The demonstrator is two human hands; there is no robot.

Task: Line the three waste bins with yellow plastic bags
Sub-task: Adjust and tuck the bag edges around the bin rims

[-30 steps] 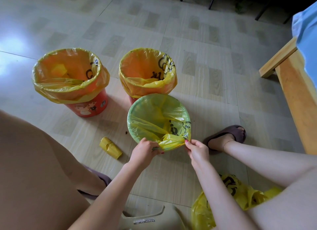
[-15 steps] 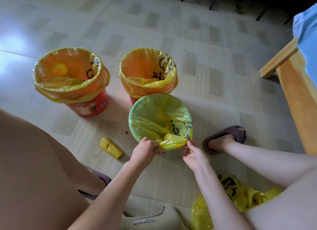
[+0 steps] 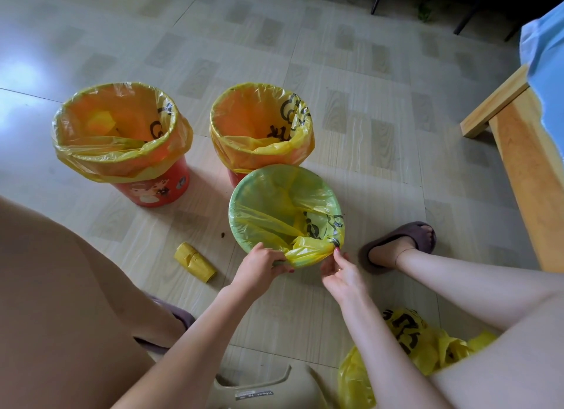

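Observation:
Three waste bins stand on the tiled floor. The left red bin (image 3: 158, 189) and the middle red bin (image 3: 236, 174) each carry a yellow bag folded over the rim. The nearer green bin (image 3: 244, 195) holds a yellow bag (image 3: 274, 222) whose slack is bunched into a twist at the near rim. My left hand (image 3: 259, 266) grips the left end of that twist against the rim. At its right end, my right hand (image 3: 340, 270) pinches the twist with its fingertips.
A small roll of yellow bags (image 3: 195, 262) lies on the floor left of the green bin. A crumpled yellow bag (image 3: 409, 344) sits by my right leg. A slippered foot (image 3: 399, 244), a wooden bed frame (image 3: 528, 170) and a beige stool (image 3: 259, 390) are close by.
My right hand has turned and dropped slightly while staying at the right end of the twist. The bunched plastic now lies tighter along the near rim. My left hand has barely moved.

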